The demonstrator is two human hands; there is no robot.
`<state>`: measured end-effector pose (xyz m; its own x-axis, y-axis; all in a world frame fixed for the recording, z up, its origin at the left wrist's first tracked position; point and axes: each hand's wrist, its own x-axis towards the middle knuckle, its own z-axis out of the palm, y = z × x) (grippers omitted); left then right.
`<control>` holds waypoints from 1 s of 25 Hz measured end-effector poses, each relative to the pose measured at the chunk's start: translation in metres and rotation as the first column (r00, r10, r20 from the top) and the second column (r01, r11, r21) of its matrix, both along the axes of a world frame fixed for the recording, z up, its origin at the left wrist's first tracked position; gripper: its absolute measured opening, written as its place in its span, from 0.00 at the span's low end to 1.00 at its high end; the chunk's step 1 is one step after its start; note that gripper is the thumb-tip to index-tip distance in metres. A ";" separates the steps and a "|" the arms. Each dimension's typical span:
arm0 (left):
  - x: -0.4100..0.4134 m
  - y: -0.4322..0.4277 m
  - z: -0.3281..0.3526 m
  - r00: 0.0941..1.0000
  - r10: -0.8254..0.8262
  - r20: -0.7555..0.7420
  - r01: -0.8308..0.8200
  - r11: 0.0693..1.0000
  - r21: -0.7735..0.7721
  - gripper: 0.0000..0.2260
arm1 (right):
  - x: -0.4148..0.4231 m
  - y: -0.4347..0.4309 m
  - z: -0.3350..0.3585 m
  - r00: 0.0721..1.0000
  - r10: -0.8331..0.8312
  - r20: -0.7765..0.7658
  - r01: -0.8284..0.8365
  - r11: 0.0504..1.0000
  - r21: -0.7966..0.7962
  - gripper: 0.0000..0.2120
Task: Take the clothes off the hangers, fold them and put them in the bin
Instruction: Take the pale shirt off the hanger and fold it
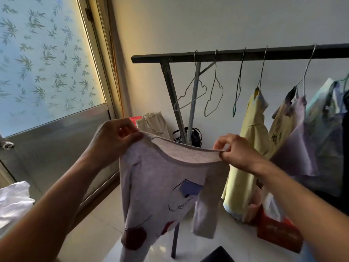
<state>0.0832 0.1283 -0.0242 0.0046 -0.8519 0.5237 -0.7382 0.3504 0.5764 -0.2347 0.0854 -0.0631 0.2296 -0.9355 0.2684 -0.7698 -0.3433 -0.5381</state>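
Observation:
A small pale grey long-sleeved top (156, 186) with a blue patch print hangs in front of me, off any hanger. My left hand (115, 137) pinches its left shoulder and my right hand (236, 151) pinches the right shoulder, stretching the neckline between them. Behind it runs a dark clothes rail (236, 53) with three bare wire hangers (213, 95). Further right on the rail hang a yellow garment (251, 129), a lilac one (300, 144) and a light blue one (328, 118). No bin is in view.
A door with frosted bamboo-pattern glass (47, 59) stands at the left. White cloth (13, 201) lies at the lower left. A beige bag (154, 123) and a black bag (194, 135) sit by the rack's legs. A red box (277, 231) is on the tiled floor at the right.

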 end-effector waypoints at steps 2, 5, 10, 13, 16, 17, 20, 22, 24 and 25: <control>0.010 0.002 -0.008 0.999 0.000 0.041 0.001 0.999 -0.033 0.02 | -0.003 0.003 0.011 0.977 0.075 0.199 -0.084 0.996 0.037 0.11; 0.015 0.002 -0.022 0.971 -0.143 -0.194 0.162 0.983 0.085 0.06 | -0.006 0.010 0.022 0.867 0.177 0.465 -0.281 0.945 0.166 0.07; 0.008 0.002 -0.024 0.906 -0.220 -0.362 0.309 0.927 0.212 0.06 | -0.006 0.014 0.027 0.856 0.188 0.481 -0.317 0.927 0.202 0.19; 0.006 0.007 -0.012 0.949 -0.267 -0.168 0.303 0.919 0.254 0.11 | -0.021 0.018 0.039 0.902 0.255 0.349 -0.363 0.884 0.293 0.18; 0.004 0.010 -0.007 0.908 -0.248 -0.338 0.328 0.922 0.205 0.12 | -0.029 0.026 0.045 0.877 0.297 0.378 -0.413 0.868 0.275 0.13; 0.003 0.010 -0.008 0.855 -0.250 -0.454 0.370 0.908 0.196 0.12 | -0.027 0.028 0.042 0.849 0.256 0.462 -0.404 0.878 0.257 0.12; -0.006 0.005 -0.020 0.850 -0.102 -0.517 0.261 0.934 0.246 0.13 | -0.014 0.024 0.023 0.782 0.080 0.618 -0.300 0.918 0.261 0.11; -0.014 -0.001 -0.029 0.849 0.029 -0.528 0.132 0.955 0.266 0.11 | -0.001 0.019 0.009 0.718 -0.062 0.693 -0.179 0.946 0.271 0.09; -0.022 -0.004 -0.039 0.822 0.117 -0.557 0.046 0.962 0.271 0.12 | 0.012 0.018 -0.001 0.655 -0.162 0.738 -0.048 0.966 0.255 0.09; -0.026 -0.004 -0.044 0.814 0.154 -0.560 0.001 0.964 0.267 0.12 | 0.020 0.019 -0.007 0.645 -0.179 0.743 0.010 0.974 0.227 0.10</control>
<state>0.0575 0.1245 -0.0681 0.3069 -0.9344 0.1809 -0.2663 0.0982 0.9589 -0.2145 0.1041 -0.0696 -0.0661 -0.9896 0.1277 -0.0887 -0.1216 -0.9886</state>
